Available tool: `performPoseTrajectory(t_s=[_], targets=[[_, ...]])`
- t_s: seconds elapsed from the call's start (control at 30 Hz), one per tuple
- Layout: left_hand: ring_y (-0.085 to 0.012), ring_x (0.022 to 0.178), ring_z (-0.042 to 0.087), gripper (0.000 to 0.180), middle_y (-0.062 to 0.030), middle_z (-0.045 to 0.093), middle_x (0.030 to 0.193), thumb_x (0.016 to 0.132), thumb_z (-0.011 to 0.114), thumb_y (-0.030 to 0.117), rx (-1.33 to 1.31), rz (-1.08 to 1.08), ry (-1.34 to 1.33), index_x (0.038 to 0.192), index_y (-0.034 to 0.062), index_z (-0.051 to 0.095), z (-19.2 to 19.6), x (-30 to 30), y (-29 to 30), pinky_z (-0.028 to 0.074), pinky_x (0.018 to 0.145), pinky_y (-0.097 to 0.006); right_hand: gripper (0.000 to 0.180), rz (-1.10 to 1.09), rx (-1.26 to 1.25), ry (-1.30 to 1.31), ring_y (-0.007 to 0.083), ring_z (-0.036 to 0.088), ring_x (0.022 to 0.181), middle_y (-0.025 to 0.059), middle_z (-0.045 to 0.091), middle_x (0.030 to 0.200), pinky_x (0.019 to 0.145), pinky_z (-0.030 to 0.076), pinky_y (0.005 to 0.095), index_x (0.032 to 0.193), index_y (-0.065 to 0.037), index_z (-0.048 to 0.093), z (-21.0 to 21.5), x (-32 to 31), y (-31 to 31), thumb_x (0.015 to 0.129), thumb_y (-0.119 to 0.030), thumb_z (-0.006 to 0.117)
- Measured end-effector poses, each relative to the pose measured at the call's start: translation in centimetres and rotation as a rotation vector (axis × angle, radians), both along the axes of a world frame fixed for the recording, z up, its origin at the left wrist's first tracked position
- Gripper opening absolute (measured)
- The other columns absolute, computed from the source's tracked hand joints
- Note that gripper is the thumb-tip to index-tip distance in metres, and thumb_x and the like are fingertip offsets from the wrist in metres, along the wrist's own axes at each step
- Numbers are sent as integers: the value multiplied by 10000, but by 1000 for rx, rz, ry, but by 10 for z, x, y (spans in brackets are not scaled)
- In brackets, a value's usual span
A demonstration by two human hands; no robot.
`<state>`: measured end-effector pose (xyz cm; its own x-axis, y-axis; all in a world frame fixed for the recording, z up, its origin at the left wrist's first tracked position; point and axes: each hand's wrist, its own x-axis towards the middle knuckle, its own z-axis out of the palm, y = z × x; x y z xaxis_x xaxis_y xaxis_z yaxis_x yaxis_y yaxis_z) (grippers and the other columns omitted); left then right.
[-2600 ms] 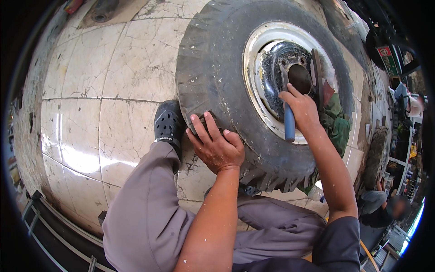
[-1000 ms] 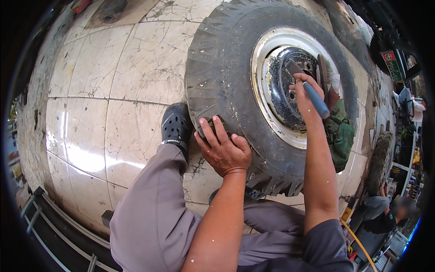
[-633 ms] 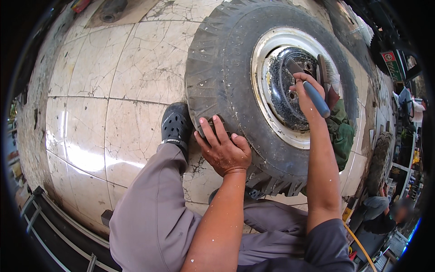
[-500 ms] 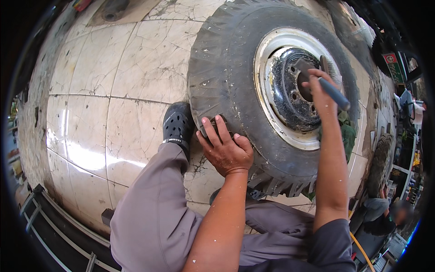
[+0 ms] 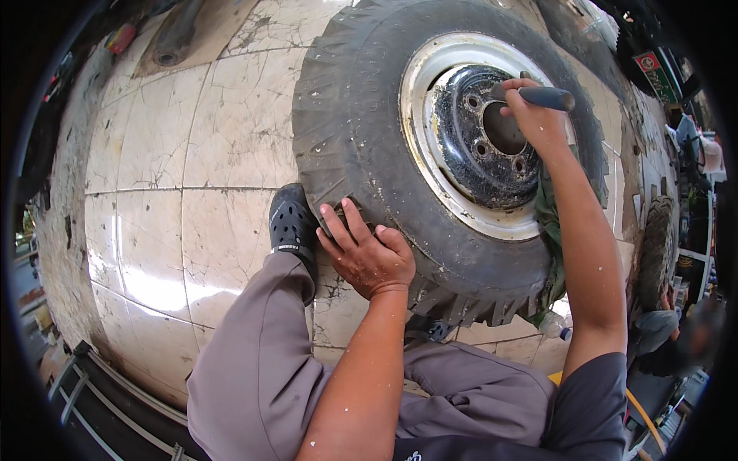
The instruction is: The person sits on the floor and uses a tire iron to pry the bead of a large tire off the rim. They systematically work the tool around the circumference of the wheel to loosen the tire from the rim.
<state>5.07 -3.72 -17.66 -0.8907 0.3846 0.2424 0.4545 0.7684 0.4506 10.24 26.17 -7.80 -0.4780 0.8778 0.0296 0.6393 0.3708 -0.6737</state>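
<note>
Clock directions are taken from the hub centre, twelve being the top of the view.

Subject: one tyred wheel. The tyre [image 5: 350, 146] fills the upper centre to right of the view, its sidewall facing the camera; whether it lies fully flat cannot be told. The pale rim [image 5: 430, 165] is chipped and stained, and the black hub plate [image 5: 461, 165] is worn.

Left hand [image 5: 367, 253]: at half past seven, palm down, fingers spread, resting on the tyre's tread shoulder. It grips nothing. A dark clog [image 5: 290, 219] stands at eight o'clock, beside the tread.

Right hand [image 5: 532, 117]: over the hub at two o'clock, curled around a hand tool [image 5: 550, 97] close to its blade. The blue-grey handle points to three o'clock; the blade lies towards eleven. Whether the blade touches metal cannot be confirmed.

A green cloth [image 5: 549, 230] hangs against the tyre at five o'clock, partly behind the forearm.

Handling, by judgement: the wheel is heavy and awkward, the rubber firm with good purchase, the metal hard and possibly sharp where flaking. The tread lugs at seven o'clock offer the best hold. The tool appears light and rigid, best held by its handle, clear of the blade.
</note>
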Motion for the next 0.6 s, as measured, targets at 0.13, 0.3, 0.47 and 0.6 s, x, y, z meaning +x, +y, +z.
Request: performPoseTrajectory(t_s=[0.13,0.3,0.47,0.6], targets=[[-510,1373,381,648,-254,317,1586,914,457,254,4,-15,21,1515,16,417,-2,0,0,320,1154,-591,289,35,15,-36,160,761,765,92,755,874,775,556,306,1033,-55,748,-9,4,13,878,-253,605],[-492,1394,372,653,-246,321,1585,899,458,245,11,-23,22,1506,6,425,-4,0,-1,300,1182,-596,268,-21,-59,143,163,759,741,89,754,823,761,554,296,1007,-49,751,-16,2,6,867,-240,625],[-497,1391,372,654,-247,318,1586,899,456,252,7,-17,6,1508,13,429,-3,0,-1,294,1184,-599,255,25,60,48,160,757,740,83,742,753,754,560,301,992,-46,750,-19,3,8,870,-226,617],[-498,1392,369,658,-248,315,1588,898,457,254,5,-16,-1,1511,16,428,-4,0,-2,288,1187,-599,261,41,-15,-16,165,758,743,86,745,764,771,557,295,1013,-56,746,-11,2,2,877,-222,598]])
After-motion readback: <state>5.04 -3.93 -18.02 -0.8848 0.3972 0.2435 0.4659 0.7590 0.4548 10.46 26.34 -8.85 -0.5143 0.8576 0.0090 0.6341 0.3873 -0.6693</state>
